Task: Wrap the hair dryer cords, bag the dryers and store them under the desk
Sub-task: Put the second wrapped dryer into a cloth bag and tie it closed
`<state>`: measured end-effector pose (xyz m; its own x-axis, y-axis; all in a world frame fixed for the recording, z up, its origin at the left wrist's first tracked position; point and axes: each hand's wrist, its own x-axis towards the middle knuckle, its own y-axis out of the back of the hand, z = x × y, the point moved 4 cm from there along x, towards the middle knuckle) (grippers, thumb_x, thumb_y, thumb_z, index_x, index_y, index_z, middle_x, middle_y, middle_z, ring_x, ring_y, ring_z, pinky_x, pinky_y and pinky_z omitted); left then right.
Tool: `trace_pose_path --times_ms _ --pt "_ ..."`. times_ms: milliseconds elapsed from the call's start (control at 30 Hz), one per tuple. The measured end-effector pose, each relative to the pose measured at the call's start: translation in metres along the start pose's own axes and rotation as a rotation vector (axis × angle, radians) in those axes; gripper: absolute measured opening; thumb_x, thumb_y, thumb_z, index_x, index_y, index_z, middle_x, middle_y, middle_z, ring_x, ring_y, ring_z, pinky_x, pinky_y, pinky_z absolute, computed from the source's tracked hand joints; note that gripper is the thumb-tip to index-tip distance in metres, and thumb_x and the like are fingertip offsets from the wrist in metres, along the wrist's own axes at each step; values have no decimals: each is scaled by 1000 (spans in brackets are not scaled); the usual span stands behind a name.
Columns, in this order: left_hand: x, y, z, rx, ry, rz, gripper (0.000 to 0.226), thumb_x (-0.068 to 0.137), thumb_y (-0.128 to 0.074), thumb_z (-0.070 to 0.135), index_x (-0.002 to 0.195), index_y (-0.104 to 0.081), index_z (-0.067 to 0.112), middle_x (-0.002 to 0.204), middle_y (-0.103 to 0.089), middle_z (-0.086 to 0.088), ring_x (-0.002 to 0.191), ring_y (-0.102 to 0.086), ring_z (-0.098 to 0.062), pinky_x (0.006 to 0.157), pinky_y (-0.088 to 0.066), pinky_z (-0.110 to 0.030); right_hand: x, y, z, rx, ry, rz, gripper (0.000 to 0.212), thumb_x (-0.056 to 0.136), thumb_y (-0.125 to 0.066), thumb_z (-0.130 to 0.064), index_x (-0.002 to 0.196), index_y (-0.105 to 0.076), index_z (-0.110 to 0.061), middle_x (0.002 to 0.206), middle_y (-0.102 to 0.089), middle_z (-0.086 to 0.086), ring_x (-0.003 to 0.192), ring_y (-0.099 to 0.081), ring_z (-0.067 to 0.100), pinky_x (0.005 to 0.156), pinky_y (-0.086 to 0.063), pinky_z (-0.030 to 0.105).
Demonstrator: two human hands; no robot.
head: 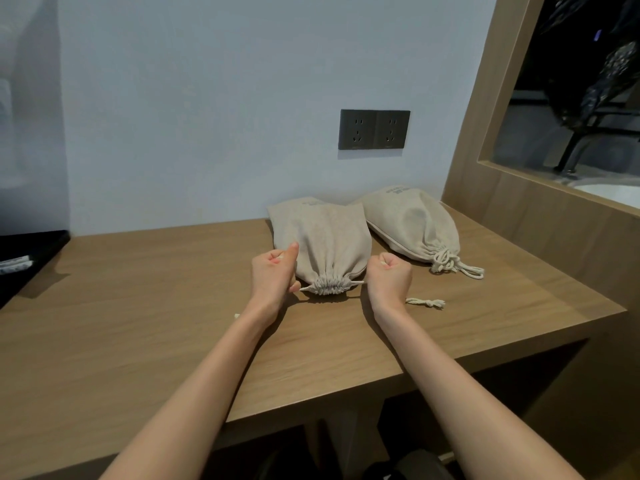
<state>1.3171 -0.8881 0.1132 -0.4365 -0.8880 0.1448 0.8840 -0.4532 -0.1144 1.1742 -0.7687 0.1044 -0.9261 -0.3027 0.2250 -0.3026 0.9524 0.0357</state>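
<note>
Wooden counter (138, 306) against a pale wall. My left hand (273, 271) and right hand (389, 275) flank the near bag (329, 244), fingers curled tight on its drawstrings (356, 282), pulling outward to cinch the gathered mouth. The second bag (415, 226) lies knotted just to its right, ready for storing below.

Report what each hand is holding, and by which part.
The left hand and right hand each grip the drawstring cord of the near bag, one on either side of its gathered mouth.
</note>
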Motion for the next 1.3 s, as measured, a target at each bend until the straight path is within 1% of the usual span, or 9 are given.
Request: trace_pose_path --times_ms 133,300,500,633,733,867,1100,1200,1300 --pt "-9 1 -1 68 41 -32 49 90 -64 17 52 -33 19 49 -48 -8 41 -45 -16 39 -42 -24 0 5 -2 -76 42 -151 47 82 -52 0 52 -23 -22 50 -19 -6 45 -15 7 46 -12 25" --pt "-18 -4 4 230 -41 -72 40 87 -64 16 57 -37 11 51 -49 -8 45 -53 -9 49 -47 -24 -6 12 -4 -329 177 -147 36 87 -60 -16 59 -37 -17 57 -38 -4 57 -35 13 50 -25 22" --pt "-29 18 13 855 -309 102 49 90 -53 41 57 -53 4 69 -55 -5 66 -53 -20 57 -37 -36 -20 33 -15 -415 366 -58 14 86 -65 -22 91 -53 -20 99 -52 -8 100 -33 6 84 -30 24" --pt "-33 36 17 909 -348 170 26 90 -55 40 89 -62 15 102 -52 1 102 -47 -19 85 -37 -34 -42 44 -27 -439 509 -103 9 87 -66 -27 86 -57 -27 86 -54 -13 91 -43 5 79 -34 18" --pt "-51 35 27 886 -566 246 14 88 -60 28 96 -61 17 104 -53 0 103 -43 -18 83 -28 -29 -54 47 -30 -466 523 -229 5 88 -65 -30 84 -63 -27 76 -57 -12 82 -50 2 72 -37 12" --pt "-78 10 29 907 -812 -23 18 87 -49 29 89 -65 20 90 -61 4 88 -48 -14 76 -37 -31 -57 42 -17 -597 362 -379 13 90 -60 -33 92 -72 -29 93 -67 -13 90 -60 5 81 -50 31" --pt "-69 9 -3 1109 -377 -129 32 97 -42 18 119 -65 23 116 -64 1 112 -51 -22 92 -37 -36 -45 36 -2 -801 158 -454 32 97 -44 -40 120 -64 -32 126 -56 -1 125 -39 22 101 -24 40" --pt "-56 22 -2 930 -258 -81 33 91 -41 4 110 -67 11 97 -64 -6 103 -55 -30 90 -44 -42 -42 33 -3 -490 10 -440 27 94 -48 -44 106 -68 -31 110 -62 -7 116 -45 18 100 -28 40" --pt "-49 28 6 609 -135 -106 33 94 -44 3 119 -62 13 91 -61 -1 94 -58 -22 86 -48 -34 -42 33 -15 -25 -115 -389 24 93 -57 -35 79 -68 -18 84 -61 -8 87 -54 9 75 -42 22"
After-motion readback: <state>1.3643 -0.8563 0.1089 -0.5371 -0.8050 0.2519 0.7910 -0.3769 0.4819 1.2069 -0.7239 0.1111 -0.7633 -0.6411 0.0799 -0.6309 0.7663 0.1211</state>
